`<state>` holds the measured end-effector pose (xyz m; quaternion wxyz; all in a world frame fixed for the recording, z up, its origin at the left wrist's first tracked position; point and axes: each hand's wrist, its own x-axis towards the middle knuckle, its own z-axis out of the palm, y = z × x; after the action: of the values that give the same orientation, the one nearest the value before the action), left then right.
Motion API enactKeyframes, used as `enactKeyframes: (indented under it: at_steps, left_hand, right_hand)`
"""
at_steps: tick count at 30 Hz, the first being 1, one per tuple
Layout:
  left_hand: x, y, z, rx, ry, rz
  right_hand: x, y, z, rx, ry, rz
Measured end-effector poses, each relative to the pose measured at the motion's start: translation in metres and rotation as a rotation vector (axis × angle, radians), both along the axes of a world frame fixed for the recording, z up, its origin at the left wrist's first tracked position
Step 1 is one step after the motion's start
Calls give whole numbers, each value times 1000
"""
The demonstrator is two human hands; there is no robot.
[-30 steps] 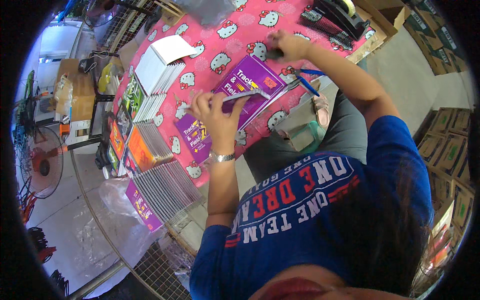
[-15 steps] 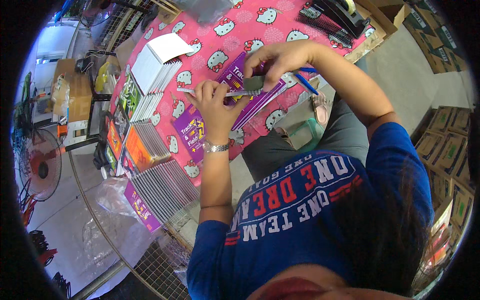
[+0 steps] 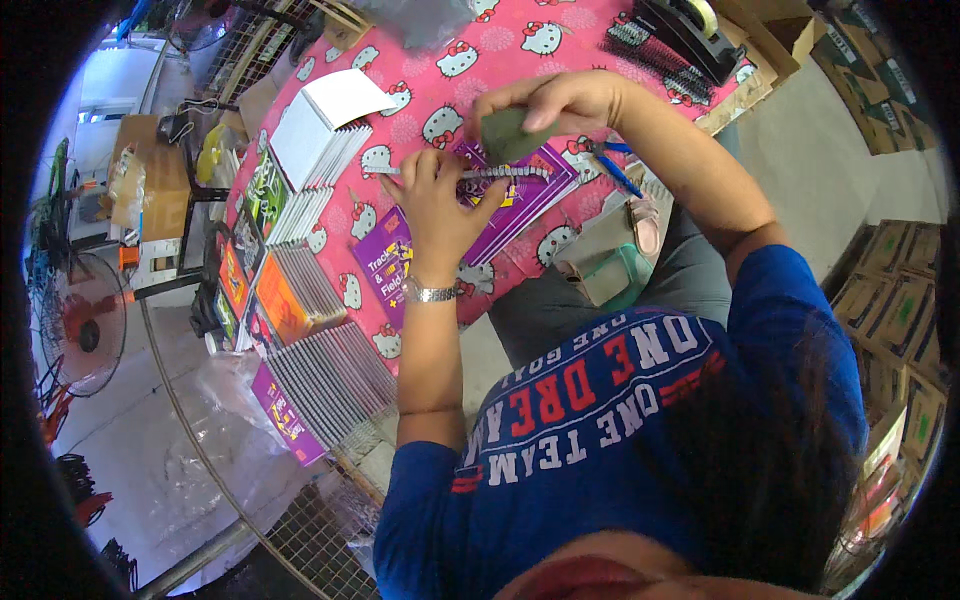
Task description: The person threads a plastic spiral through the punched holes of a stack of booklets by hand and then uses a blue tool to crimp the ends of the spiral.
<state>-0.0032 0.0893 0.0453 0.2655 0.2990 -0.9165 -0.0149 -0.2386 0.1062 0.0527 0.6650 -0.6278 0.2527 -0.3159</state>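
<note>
My left hand (image 3: 440, 205), with a metal-banded watch at the wrist, is closed around a spiral-bound notebook held nearly edge-on. Its coil (image 3: 505, 173) runs out to the right of my fingers. A flat dark olive piece (image 3: 508, 138) is pinched in my right hand (image 3: 565, 105), just above that coil. I cannot make out what the piece is. Underneath both hands lie purple booklets (image 3: 545, 205) with printed covers, partly hidden. Blue-handled pliers (image 3: 622, 172) rest to the right of the booklets.
Stacked spiral-bound notebooks (image 3: 325, 385) line the table's left side, near a pile with white pages (image 3: 320, 130). Black coils (image 3: 655, 60) and a black desktop device (image 3: 690, 35) occupy the far right. A fan (image 3: 85, 325) stands left; cartons (image 3: 900, 290) are piled right.
My right hand has moved up and slightly left with the olive piece, away from the coil. More of the coil and the piece now shows. My left hand keeps its hold.
</note>
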Motion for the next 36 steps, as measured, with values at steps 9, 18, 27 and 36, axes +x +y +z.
enactKeyframes:
  at_steps: [9,18,27,36]
  left_hand:
    - [23,-37,3,18,47,33]
    - [23,-29,3,48,85,18]
    - [34,-28,6,103,115,15]
    - [54,-35,-8,381,334,128]
  right_hand:
    - [13,-29,2,29,21,22]
    - [17,-43,-7,70,268,3]
    - [29,-53,-11,141,-334,187]
    - [43,-57,-6,176,-181,158]
